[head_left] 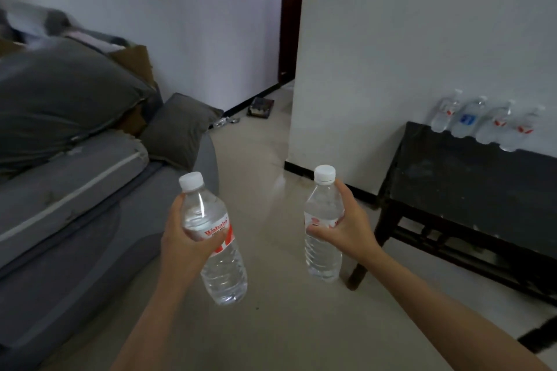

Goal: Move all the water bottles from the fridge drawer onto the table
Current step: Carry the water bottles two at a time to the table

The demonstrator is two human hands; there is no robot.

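Item 1. Left hand [182, 239]: fingers and thumb curled round the middle of a Wahaha water bottle [224, 277], over its red-and-white label. The bottle is clear, with a white cap, and tilts slightly so the cap leans left. It is held in the air above the floor [271, 325].

Item 2. Right hand [349, 229]: grips a second water bottle [324, 205] at its label, thumb across the front. This bottle has a white cap and stands close to upright. It is held in the air, near the front left corner of the table.

Item 3. Black wooden table [470, 187]: low, standing against the white wall [407, 39] to the right.

Item 4. Row of four bottles [443, 117]: clear, standing upright along the table's back edge, touching or just beside one another. Three carry red labels. The blue-label bottle [468, 120], second from the left, is the exception.

Item 5. Grey sofa [75, 220]: to the left, bearing a large grey cushion [60, 99] and a smaller cushion [180, 126].

Item 6. Dark door frame [291, 15]: beyond the wall corner. A dark flat object [260, 108] lies on the floor nearby. Its kind cannot be told.
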